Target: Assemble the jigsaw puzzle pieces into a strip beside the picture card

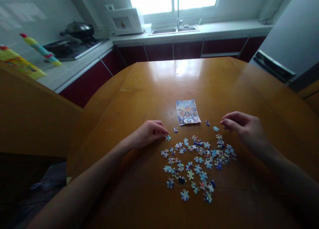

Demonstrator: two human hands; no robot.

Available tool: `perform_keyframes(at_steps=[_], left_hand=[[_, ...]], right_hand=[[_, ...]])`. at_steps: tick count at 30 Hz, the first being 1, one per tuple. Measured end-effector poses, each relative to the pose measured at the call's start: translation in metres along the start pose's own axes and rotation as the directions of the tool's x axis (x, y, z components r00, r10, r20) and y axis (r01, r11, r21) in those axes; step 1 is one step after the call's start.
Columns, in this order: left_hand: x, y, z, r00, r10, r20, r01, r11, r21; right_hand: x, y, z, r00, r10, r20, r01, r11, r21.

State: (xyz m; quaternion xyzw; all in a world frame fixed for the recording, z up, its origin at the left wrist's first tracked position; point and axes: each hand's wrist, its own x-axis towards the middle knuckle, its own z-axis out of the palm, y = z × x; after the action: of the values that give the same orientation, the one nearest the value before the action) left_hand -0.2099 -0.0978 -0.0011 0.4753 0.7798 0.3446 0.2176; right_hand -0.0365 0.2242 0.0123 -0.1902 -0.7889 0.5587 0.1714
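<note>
My left hand (152, 132) rests low over the wooden table, its fingers closed at the edge of a light blue jigsaw puzzle piece (168, 138). On the other side, my right hand (245, 126) is held with thumb and fingertips pinched together; whatever may be between them is hidden. Just left of those fingertips lies another light blue puzzle piece (216, 129). Between my hands spreads a loose heap of puzzle pieces (199, 152), mostly blue, white and dark blue. Two single pieces lie apart, a left one (175, 130) and a right one (207, 123), below a creased picture sheet (188, 112).
The brown table (149, 89) reaches toward a counter with a sink (164, 31) and a white microwave (126, 21). A black wok (79, 30) sits on the stove at left, near yellow bottles (41, 49). A refrigerator (294, 33) stands at right.
</note>
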Motion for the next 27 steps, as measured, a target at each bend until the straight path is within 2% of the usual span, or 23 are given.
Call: perform_keyframes(at_steps=[3, 10, 16, 20, 27], left_hand=[[-0.0005, 0.0026, 0.0041, 0.999, 0.039, 0.026, -0.040, 0.998, 0.038], [-0.0016, 0.0084, -0.0016, 0.998, -0.025, 0.065, 0.021, 0.998, 0.063], [-0.0030, 0.0060, -0.0034, 0.995, 0.020, 0.096, -0.024, 0.999, 0.040], [-0.0028, 0.0033, -0.0001, 0.995, 0.041, 0.091, -0.044, 0.998, 0.039], [-0.0020, 0.0079, 0.0010, 0.996, 0.010, 0.093, -0.016, 0.998, 0.064]], right_hand=[[0.0065, 0.0046, -0.0036, 0.999, -0.010, -0.036, 0.010, 1.000, -0.020], [0.0083, 0.0080, -0.0041, 1.000, -0.020, -0.023, 0.019, 0.997, -0.068], [0.0083, 0.0086, -0.0044, 0.999, -0.039, -0.023, 0.036, 0.995, -0.092], [0.0079, 0.0086, -0.0048, 0.999, -0.046, -0.016, 0.044, 0.993, -0.112], [0.0072, 0.0076, -0.0038, 0.999, -0.036, 0.001, 0.036, 0.990, -0.133]])
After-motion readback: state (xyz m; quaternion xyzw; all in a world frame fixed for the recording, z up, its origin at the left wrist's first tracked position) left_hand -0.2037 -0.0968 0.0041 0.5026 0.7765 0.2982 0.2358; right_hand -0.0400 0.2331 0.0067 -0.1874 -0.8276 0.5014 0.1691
